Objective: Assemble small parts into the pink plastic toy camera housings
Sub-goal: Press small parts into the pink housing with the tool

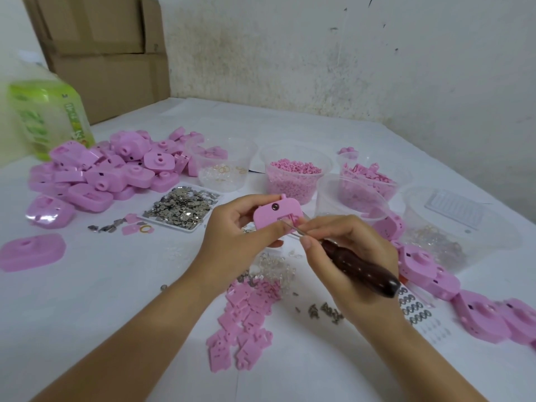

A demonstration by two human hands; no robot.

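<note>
My left hand (232, 230) grips a pink toy camera housing (272, 213) above the table, its open inner side turned to me. My right hand (348, 256) holds a tool with a dark wooden handle (362, 268). Its thin metal tip touches the small parts set in the housing's lower edge, beside my right fingertips. Flat pink plates (246, 314) lie loose under my hands, next to small clear parts (275, 266) and metal bits (324, 310).
A heap of pink housings (110, 169) lies at the left, more housings (481, 314) at the right. A tray of metal pieces (181, 208) and several clear tubs (293, 175) of small parts stand behind. A green bottle (49, 117) and cardboard boxes (101, 53) are far left.
</note>
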